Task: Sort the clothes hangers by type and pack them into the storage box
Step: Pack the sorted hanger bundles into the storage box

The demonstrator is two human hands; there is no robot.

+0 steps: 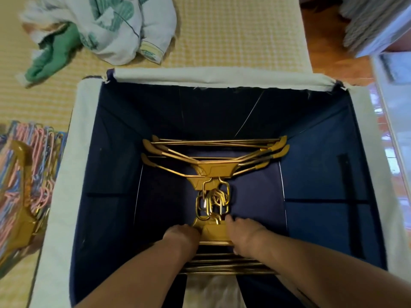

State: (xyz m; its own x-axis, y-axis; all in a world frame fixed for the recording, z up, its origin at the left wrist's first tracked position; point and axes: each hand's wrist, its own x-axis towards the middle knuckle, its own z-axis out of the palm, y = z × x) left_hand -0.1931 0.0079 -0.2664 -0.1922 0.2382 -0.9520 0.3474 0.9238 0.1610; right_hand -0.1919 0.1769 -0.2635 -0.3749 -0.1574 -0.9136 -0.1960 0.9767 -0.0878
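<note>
Both hands in storage box (142, 75): left hand (181, 235) and right hand (243, 235) grip near gold hanger stack (212, 233) at 6 o'clock; far gold stack (213, 161) at 12, hooks meeting mid-floor.

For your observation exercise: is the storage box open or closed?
Open: the storage box shows its dark lining, with gold hangers lying inside.

No legible text, label, brand, number or sign was found on any surface in the head view. The crumpled cloth (106, 30) at 11 o'clock carries a green printed pattern and a small yellow-edged patch, but nothing on either can be read. The stacked material (378, 23) at 1 o'clock is too blurred to read anything on it.
</note>
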